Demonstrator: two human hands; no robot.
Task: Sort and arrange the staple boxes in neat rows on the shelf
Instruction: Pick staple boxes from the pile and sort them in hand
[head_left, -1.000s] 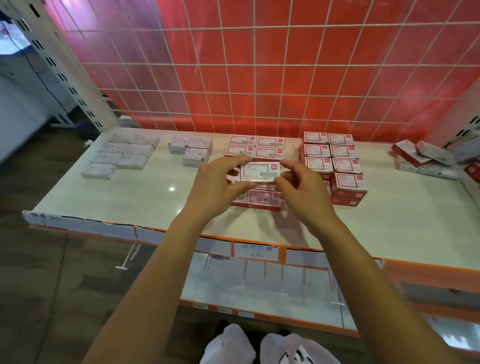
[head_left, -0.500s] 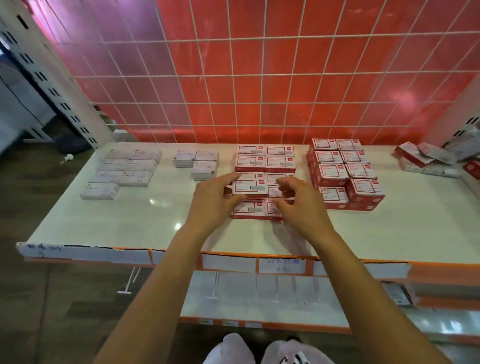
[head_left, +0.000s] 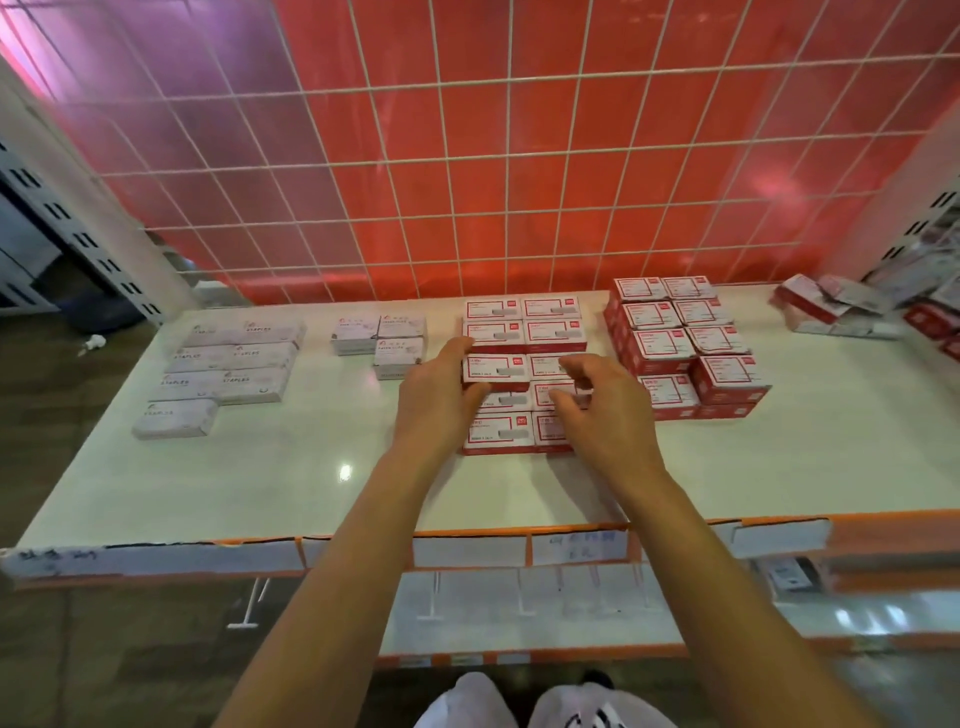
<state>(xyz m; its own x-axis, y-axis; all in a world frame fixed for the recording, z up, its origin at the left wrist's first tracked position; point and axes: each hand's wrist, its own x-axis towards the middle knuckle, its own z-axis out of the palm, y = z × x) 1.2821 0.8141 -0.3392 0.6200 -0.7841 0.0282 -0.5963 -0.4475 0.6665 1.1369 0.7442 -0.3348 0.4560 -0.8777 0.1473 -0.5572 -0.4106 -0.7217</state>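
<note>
"Head view: a red-and-white cardboard staple box (head_left: 493, 370) lies on the middle block of red boxes (head_left: 524, 322), with the left hand (head_left: 441, 405) gripping its end. The right hand (head_left: 602, 415) curls over the neighbouring box (head_left: 550, 364); whether it holds it is unclear."

"It's probably being seated. Next, press it flush and square the row."

"Around it: a glossy white shelf (head_left: 260, 483), a red panel behind a wire grid (head_left: 519, 182), and grey boxes (head_left: 234, 364) to the left."

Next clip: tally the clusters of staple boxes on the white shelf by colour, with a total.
Pale grey cardboard staple-box clusters: 2, the flat long boxes and the small stacks.
Red-and-white cardboard staple-box clusters: 3, the middle block, the taller right block, the loose heap at the right end.
Total: 5
</note>
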